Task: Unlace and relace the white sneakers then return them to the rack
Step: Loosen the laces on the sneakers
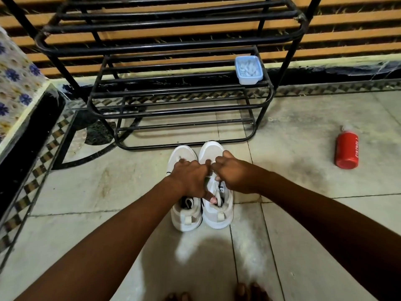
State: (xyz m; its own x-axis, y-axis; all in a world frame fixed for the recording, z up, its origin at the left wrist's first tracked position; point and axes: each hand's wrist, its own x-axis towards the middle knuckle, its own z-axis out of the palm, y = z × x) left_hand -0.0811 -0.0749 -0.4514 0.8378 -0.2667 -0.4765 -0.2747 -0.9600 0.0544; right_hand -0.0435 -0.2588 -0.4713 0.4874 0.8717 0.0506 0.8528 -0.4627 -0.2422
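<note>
While both sneakers are sitting on the floor at the rack's [173, 118] six o'clock, the left hand [191, 179] and right hand [232, 172] are pinching the right sneaker's [219, 211] lace (mostly hidden); uneven pulling could be skipping an eyelet.

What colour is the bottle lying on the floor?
Red, with white lettering; the bottle shows in the head view, the only one.

My two forearms are bare to the edge of view, with no sleeves, watch or bracelet on them. My left hand [191, 179] and right hand [233, 172] wear no gloves. My toes [249, 292] below are bare too.
</note>
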